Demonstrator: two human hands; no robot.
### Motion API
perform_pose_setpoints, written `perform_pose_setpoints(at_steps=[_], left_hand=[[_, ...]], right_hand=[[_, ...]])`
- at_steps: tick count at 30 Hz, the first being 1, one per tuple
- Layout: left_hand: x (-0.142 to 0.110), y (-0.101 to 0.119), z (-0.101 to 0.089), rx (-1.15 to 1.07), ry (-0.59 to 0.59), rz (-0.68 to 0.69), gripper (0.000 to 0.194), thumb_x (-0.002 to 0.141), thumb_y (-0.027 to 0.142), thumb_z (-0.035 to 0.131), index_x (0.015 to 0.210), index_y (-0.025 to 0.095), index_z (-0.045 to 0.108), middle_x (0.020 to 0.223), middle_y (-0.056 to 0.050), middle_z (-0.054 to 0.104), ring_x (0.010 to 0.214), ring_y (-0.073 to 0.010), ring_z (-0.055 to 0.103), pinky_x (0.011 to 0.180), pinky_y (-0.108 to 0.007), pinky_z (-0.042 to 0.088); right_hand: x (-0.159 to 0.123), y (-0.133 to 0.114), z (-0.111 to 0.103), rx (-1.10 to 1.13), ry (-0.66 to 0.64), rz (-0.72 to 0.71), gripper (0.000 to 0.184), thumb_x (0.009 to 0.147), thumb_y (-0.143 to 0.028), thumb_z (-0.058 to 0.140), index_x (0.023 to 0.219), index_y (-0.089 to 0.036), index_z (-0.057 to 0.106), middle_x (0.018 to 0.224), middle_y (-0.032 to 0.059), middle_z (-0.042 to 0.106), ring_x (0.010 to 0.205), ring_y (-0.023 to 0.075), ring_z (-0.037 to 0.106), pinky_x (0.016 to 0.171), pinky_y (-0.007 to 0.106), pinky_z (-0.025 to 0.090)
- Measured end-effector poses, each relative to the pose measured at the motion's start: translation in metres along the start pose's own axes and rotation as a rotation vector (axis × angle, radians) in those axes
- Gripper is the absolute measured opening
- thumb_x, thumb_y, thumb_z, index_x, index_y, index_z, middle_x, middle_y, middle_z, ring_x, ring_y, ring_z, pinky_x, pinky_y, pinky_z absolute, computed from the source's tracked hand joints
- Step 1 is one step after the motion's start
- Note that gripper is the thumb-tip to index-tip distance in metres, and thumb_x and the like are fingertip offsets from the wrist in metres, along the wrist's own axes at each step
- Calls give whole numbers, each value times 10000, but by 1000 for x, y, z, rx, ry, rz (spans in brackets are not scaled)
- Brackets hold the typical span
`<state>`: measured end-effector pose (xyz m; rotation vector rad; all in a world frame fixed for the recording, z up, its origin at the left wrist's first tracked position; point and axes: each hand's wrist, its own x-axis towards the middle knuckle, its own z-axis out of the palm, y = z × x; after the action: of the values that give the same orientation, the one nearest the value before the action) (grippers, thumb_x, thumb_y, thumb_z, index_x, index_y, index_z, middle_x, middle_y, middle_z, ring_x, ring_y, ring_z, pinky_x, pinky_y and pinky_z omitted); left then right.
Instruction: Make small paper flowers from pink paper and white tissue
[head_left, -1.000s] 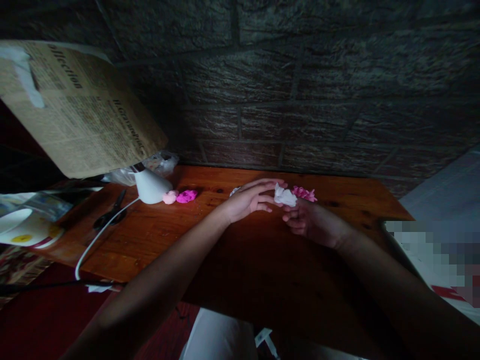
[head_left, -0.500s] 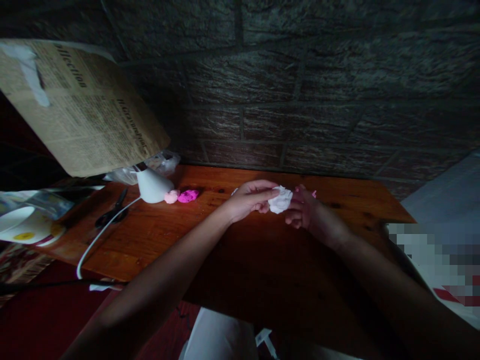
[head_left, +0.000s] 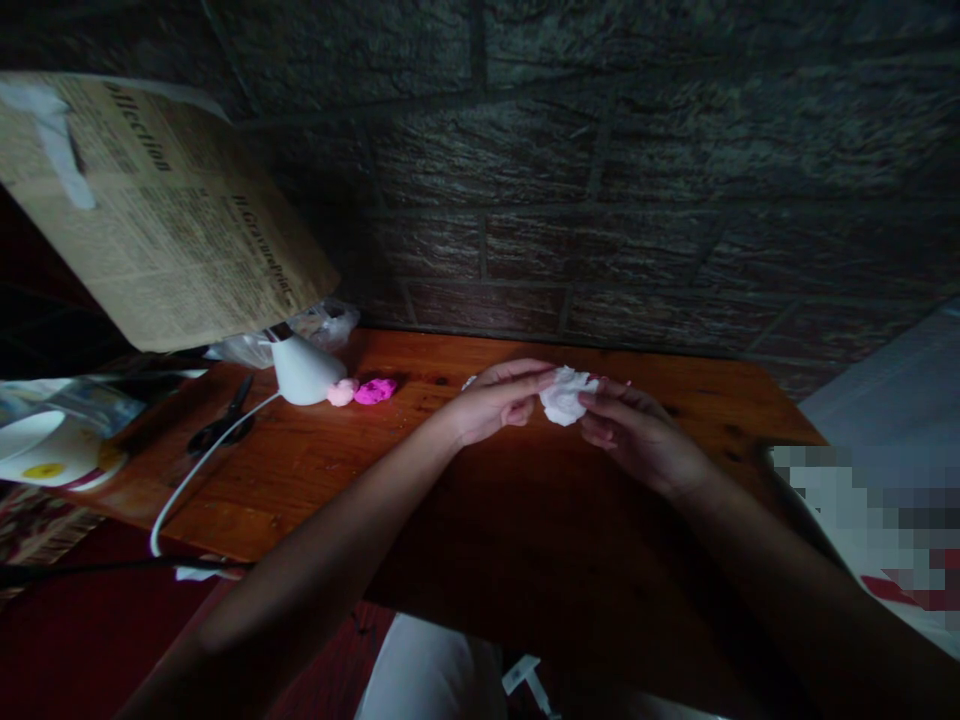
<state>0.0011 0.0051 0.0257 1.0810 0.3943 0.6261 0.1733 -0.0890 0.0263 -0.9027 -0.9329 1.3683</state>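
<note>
Both my hands meet over the far middle of a wooden table (head_left: 390, 470). Between them is a small white lump (head_left: 564, 396), soft and crumpled, like clay or tissue. My left hand (head_left: 495, 400) pinches its left side with fingertips. My right hand (head_left: 637, 435) grips its right side with thumb and fingers, knuckles up. A pink ruffled piece that lay behind my right hand is almost fully hidden now.
A white lamp base (head_left: 304, 370) with a white cable (head_left: 199, 465) stands at the back left, beside a pale pink lump (head_left: 341, 392) and a magenta lump (head_left: 375, 390). Black scissors (head_left: 221, 425) lie left. A printed brown paper sheet (head_left: 150, 220) hangs above. A brick wall backs the table.
My right hand turned over from palm-up to knuckles-up and now covers the pink ruffled piece. My left hand's fingers closed from outstretched to a pinch on the white lump.
</note>
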Motion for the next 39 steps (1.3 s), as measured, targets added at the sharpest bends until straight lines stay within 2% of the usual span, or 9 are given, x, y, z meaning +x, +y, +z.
perform_pose_setpoints(at_steps=[3, 7, 11, 16, 22, 32, 39], left_hand=[[0, -2, 0, -25, -53, -7, 400, 676, 205, 872, 1050, 171, 734, 668, 35, 627, 451, 0, 391, 444, -188, 174], [1, -4, 0, -18, -39, 2, 488, 642, 140, 877, 1102, 193, 722, 857, -9, 702, 524, -2, 455, 472, -177, 208], [2, -4, 0, -19, -6, 3, 426, 650, 170, 879, 1048, 176, 728, 740, 16, 663, 520, -10, 449, 487, -180, 225], [2, -5, 0, -1, -6, 13, 455, 647, 198, 888, 1070, 174, 721, 750, 14, 669, 533, -18, 469, 498, -188, 237], [1, -8, 0, 40, 7, 23, 595, 637, 182, 890, 1196, 199, 688, 887, -24, 722, 608, -44, 544, 528, -193, 290], [4, -7, 2, 49, -3, 82, 632, 607, 197, 904, 1205, 187, 698, 768, -5, 714, 565, -39, 484, 514, -202, 267], [3, -9, 5, 21, -33, 117, 612, 608, 239, 918, 1180, 195, 704, 868, -26, 735, 634, -60, 551, 569, -207, 340]], right_hand=[[0, -1, -1, 62, 19, 18, 234, 658, -291, 896, 771, -202, 711, 610, -64, 504, 491, 43, 288, 440, 216, 220], [1, -2, -3, 140, 69, 55, 250, 662, -288, 906, 806, -205, 720, 668, -61, 541, 513, 40, 302, 445, 187, 285], [1, 0, -4, 189, 92, 69, 259, 653, -269, 918, 815, -203, 727, 697, -54, 573, 535, 39, 363, 456, 161, 336], [1, -2, -2, 246, 123, 85, 277, 603, -237, 947, 756, -197, 720, 683, -52, 584, 550, 38, 408, 479, 141, 401], [2, -5, 2, 267, 137, 75, 321, 583, -241, 954, 811, -199, 732, 717, -59, 589, 549, 27, 395, 465, 110, 401], [1, -1, 4, 271, 122, 65, 273, 631, -247, 923, 780, -223, 696, 726, -55, 567, 554, 47, 396, 461, 149, 412], [1, 3, 3, 324, 54, 52, 264, 662, -258, 923, 810, -233, 705, 742, -59, 567, 552, 36, 377, 463, 118, 416]])
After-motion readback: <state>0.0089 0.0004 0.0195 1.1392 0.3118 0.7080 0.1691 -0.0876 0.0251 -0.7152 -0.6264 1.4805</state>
